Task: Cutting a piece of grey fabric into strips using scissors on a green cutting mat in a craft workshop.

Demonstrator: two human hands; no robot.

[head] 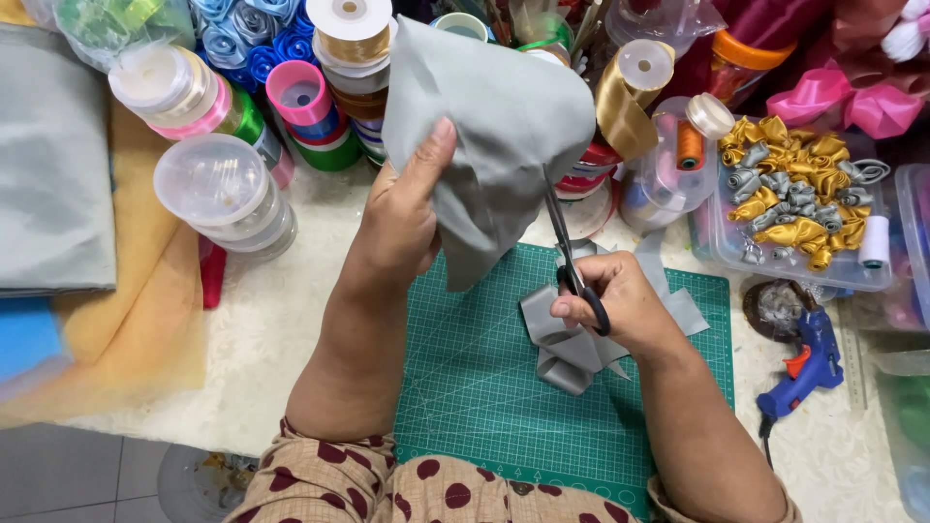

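Above the green cutting mat (484,387) we hold a piece of grey fabric (494,126) up in our left hand (402,218), thumb pressed on its face. Our right hand (620,305) grips black-handled scissors (572,261), blades pointing up into the fabric's lower edge. Grey cut strips (567,353) lie on the mat under that hand. A blue glue gun (809,363) rests on the counter (281,329) to the right.

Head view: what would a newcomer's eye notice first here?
In the centre, the left hand holds up a grey fabric piece while the right hand cuts it with black scissors above a green cutting mat. At right lies a blue glue gun, below a tray of gold and grey ribbon roses.
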